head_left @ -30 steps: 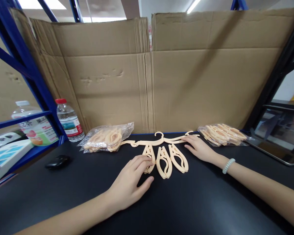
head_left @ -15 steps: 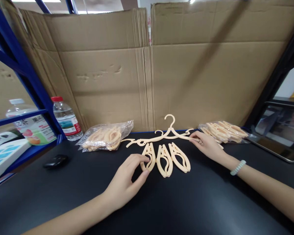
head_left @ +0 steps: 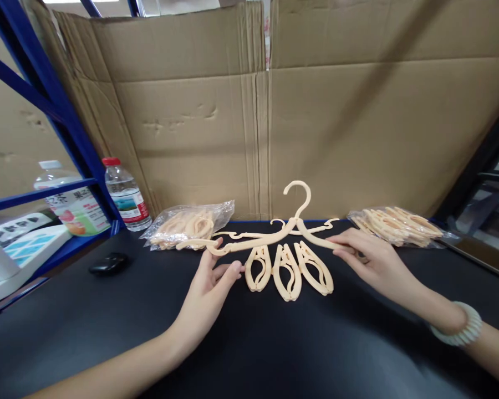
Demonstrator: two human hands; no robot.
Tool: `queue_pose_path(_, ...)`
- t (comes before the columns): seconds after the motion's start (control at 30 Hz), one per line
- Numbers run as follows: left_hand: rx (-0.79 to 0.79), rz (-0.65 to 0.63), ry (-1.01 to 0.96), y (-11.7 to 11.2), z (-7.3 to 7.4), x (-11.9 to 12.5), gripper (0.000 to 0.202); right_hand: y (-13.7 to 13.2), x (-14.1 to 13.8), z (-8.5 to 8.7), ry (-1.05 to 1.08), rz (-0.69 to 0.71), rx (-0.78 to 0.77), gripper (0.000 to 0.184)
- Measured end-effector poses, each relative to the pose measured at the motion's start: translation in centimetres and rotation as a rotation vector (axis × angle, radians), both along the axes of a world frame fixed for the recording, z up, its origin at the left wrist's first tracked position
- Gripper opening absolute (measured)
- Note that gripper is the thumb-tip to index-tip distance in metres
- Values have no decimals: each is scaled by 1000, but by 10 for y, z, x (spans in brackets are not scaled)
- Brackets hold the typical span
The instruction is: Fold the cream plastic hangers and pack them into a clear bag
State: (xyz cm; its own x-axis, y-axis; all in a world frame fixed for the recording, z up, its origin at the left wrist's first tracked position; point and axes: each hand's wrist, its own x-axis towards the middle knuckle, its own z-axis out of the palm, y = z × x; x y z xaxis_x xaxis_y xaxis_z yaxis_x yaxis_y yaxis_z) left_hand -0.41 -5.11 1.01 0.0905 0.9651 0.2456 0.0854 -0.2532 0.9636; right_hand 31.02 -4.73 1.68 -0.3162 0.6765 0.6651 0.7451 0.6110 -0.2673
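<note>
A peach plastic hanger point(head_left: 293, 224) is raised off the black table point(head_left: 274, 343), its hook pointing up. My left hand point(head_left: 210, 280) pinches its left arm tip and my right hand point(head_left: 376, 260) grips its right arm. Another hanger point(head_left: 249, 234) of the same colour lies flat behind it. Three peach clips point(head_left: 289, 267) lie side by side on the table between my hands.
A plastic bag of peach parts point(head_left: 187, 226) lies at the back left, another bag point(head_left: 399, 224) at the back right. Cardboard sheets point(head_left: 274, 111) wall the back. A water bottle point(head_left: 125, 195), a black mouse point(head_left: 108, 263) and a blue rack point(head_left: 45, 111) are at the left, a screen point(head_left: 488, 221) at the right.
The hanger went from flat on the table to raised upright. My left hand left the clips and took hold of the hanger's left end. My right hand kept hold of the right arm.
</note>
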Motion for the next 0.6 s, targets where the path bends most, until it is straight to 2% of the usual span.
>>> queue_pose_path(0.1,-10,5,-14,-1,2,1,55,-4,-4,-6,-48,62,-35,20)
queue_pose_path(0.23,-14,-129,58,-5,2,2,61,-6,-7,-13,-105,117,-82,22)
queue_pose_path(0.3,-12,-163,120,-7,2,2,54,-7,-9,-15,-117,140,-100,24)
queue_pose_path(0.37,-21,-140,171,-7,2,1,43,-6,-10,-16,-124,152,-99,26)
queue_pose_path(0.47,-37,-69,155,-5,2,-1,34,-3,-6,-14,-187,97,-44,26)
queue_pose_path(0.6,-59,-16,82,-1,2,-2,34,1,6,-5,-366,-90,156,24)
